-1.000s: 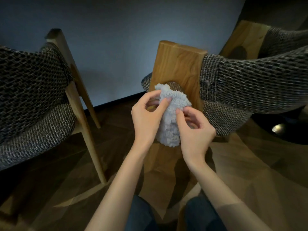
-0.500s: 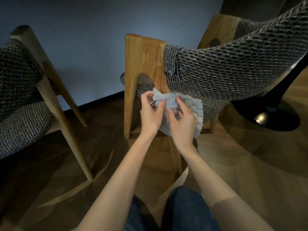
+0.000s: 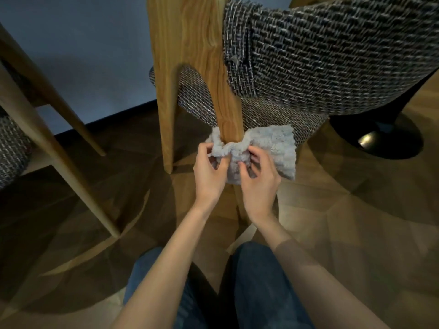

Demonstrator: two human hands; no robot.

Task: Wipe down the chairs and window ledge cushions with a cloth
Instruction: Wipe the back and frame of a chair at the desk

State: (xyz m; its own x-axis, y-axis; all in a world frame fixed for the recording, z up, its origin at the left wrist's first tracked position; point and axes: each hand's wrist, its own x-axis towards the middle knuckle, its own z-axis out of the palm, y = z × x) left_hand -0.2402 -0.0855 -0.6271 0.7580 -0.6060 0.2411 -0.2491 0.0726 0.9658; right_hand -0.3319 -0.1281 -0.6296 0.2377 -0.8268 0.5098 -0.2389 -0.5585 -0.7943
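A fluffy pale grey cloth [image 3: 273,150] is wrapped round the lower part of a wooden chair leg [image 3: 228,110]. My left hand [image 3: 209,172] pinches the cloth's bunched left end, and my right hand [image 3: 259,181] grips it just to the right; both hands sit side by side in front of the leg. The leg belongs to a chair with a dark woven fabric backrest [image 3: 332,55] and seat [image 3: 197,96] and a broad wooden back post [image 3: 180,67].
A second chair with slanted wooden legs [image 3: 59,153] and woven seat [image 3: 11,150] stands at the left. A black round pedestal base [image 3: 380,141] sits on the wood floor [image 3: 356,222] at the right. My knees in blue jeans [image 3: 256,288] are below. A grey wall [image 3: 83,43] is behind.
My hands and the cloth have moved down from beside the backrest edge to the chair leg below the seat, and the cloth now wraps round that leg. The view has come closer.
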